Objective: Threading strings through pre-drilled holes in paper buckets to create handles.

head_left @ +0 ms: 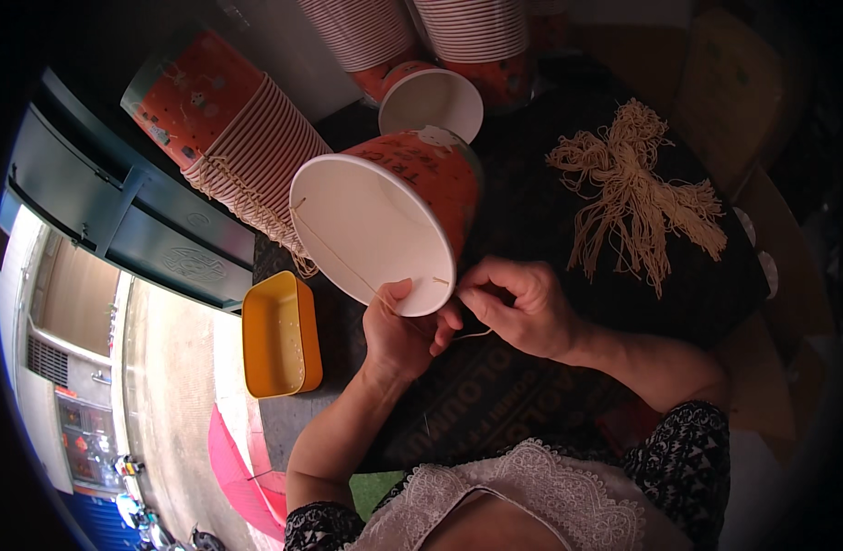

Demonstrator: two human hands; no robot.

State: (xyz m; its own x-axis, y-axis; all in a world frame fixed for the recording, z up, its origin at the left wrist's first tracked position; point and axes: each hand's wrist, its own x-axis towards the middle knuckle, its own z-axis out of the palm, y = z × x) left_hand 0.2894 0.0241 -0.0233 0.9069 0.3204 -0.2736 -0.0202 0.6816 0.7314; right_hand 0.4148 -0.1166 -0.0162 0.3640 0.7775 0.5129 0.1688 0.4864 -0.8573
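Observation:
A large orange printed paper bucket (375, 234) lies tilted on its side, its white open mouth facing me. My left hand (398, 331) grips its lower rim, thumb inside the mouth and fingers outside. A thin beige cord (334, 253) runs from the rim's left side across the mouth to my left thumb. A short bit of cord pokes through the wall inside, near the right rim. My right hand (522, 305) is closed in a pinch just outside that spot, apparently on the cord; its fingertips are partly hidden. A loose cord end shows below, between my hands.
A stack of nested orange buckets (247, 138) leans at left, with cords draped along it. More stacks (472, 32) and a single bucket (430, 101) stand behind. Bundled beige cords (637, 188) lie at right on the dark table. A yellow plastic box (282, 335) sits at the left edge.

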